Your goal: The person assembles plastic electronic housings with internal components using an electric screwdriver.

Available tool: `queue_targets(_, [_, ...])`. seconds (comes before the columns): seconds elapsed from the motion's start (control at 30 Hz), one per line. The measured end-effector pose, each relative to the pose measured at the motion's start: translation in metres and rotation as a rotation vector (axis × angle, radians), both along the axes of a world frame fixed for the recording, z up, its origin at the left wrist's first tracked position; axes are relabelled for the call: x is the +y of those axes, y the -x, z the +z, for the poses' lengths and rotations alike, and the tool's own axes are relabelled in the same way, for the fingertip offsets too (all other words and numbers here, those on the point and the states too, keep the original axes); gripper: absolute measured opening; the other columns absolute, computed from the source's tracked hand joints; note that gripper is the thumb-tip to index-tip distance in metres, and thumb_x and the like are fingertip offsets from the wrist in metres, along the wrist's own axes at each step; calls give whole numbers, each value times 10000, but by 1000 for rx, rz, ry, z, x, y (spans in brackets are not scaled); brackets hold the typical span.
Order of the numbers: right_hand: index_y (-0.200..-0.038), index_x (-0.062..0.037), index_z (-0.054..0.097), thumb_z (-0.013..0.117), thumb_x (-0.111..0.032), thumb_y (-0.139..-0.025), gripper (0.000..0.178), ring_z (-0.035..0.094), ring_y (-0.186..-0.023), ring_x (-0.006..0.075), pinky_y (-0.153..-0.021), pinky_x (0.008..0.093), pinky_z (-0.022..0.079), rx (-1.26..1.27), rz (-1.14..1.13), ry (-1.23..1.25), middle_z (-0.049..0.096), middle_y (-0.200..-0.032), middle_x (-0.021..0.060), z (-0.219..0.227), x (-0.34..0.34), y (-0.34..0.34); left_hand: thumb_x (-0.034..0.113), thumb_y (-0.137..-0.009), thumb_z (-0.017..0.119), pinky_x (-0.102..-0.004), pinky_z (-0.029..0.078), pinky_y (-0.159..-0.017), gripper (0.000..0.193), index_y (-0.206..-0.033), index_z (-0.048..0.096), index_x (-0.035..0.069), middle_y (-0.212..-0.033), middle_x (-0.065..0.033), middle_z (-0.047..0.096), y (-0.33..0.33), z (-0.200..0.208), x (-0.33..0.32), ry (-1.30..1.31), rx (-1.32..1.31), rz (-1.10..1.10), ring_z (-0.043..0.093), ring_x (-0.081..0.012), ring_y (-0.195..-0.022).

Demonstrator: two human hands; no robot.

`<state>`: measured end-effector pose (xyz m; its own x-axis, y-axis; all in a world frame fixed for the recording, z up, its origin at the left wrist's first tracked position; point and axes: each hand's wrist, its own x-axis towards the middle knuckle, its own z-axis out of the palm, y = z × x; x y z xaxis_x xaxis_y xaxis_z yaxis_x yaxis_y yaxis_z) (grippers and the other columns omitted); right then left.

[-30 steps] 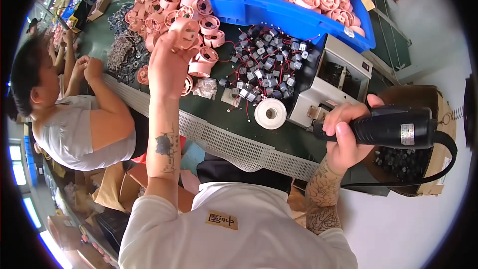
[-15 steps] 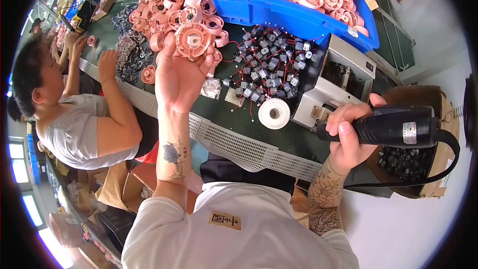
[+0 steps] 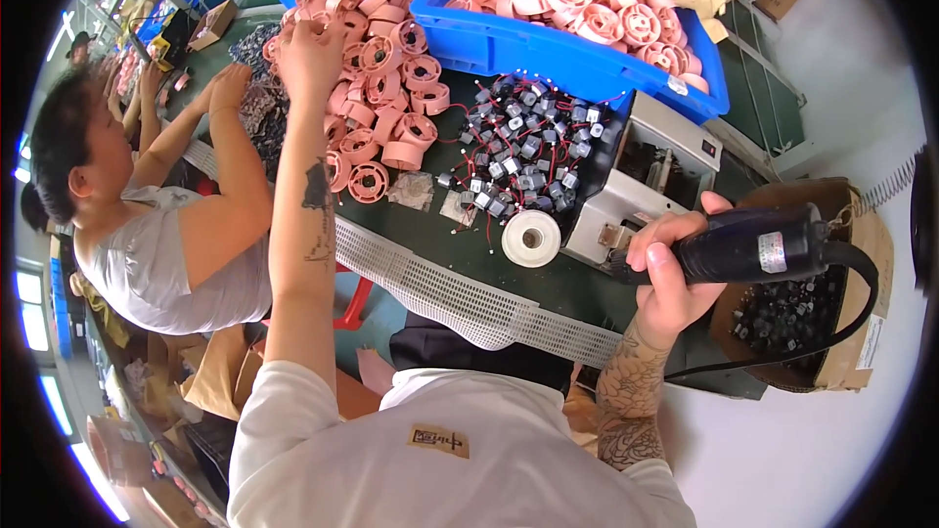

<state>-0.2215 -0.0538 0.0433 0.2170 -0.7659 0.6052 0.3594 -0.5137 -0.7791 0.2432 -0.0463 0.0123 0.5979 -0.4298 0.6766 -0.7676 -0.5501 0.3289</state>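
My left hand [image 3: 311, 61] is stretched out to the far left side of a heap of pink round plastic housings [image 3: 383, 88]. Its fingers curl down among them; what they hold, if anything, is hidden. My right hand [image 3: 673, 269] is wrapped around a black electric screwdriver [image 3: 748, 246], held level with its tip pointing left. That tip is close to the front of a silver metal box-shaped device [image 3: 641, 171] with an open top. Beside it lies a white round spool-like ring [image 3: 531, 239]. Small grey motors with red wires [image 3: 528, 142] form a pile in the middle of the green table.
A blue crate [image 3: 548, 29] full of pink housings stands behind the motors. At right, a cardboard box [image 3: 861, 332] holds small dark parts. The screwdriver's black cable [image 3: 861, 318] loops below it. On the left a co-worker [image 3: 176, 225] sits with arms on the table.
My left hand has moved away to the far left of the heap; the pink housing it held palm-up no longer shows in it. The right hand still grips the screwdriver, shifted slightly left.
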Motion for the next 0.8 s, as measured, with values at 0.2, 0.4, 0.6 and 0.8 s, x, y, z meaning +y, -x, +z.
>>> queue_targets(0.2, [-1291,85,297,553,22,-746,605,492,-526,168,-510,296,441,14,-25,-28,534,-700,106,-2,0,1,380,-803,601,-520,408,-935,396,-1084,654,107,-1231,-174,556,41,36,-16,-137,-48,192,498,-380,-1147])
queue_targets(0.4, [-1283,75,310,565,50,-729,611,512,-541,168,-530,302,447,7,21,-140,545,-698,102,2,6,-2,278,-754,675,-475,445,-934,596,-1300,498,116,-1170,-194,580,83,45,-101,14,-228,-545,541,-413,-1068])
queue_targets(0.6, [-1253,72,366,616,110,-712,597,544,-560,132,-535,245,439,-69,27,-164,582,-663,87,1,3,-6,249,-740,698,-437,507,-816,452,-1159,602,109,-1019,-174,643,94,53,-123,-42,-365,-445,619,-391,-884])
queue_targets(0.8, [-1259,77,355,618,119,-704,615,543,-561,132,-538,245,439,-116,12,-188,585,-666,90,0,1,1,180,-840,632,-318,488,-698,301,-1102,624,31,-782,-58,621,224,61,-18,84,690,-1143,584,-158,-783])
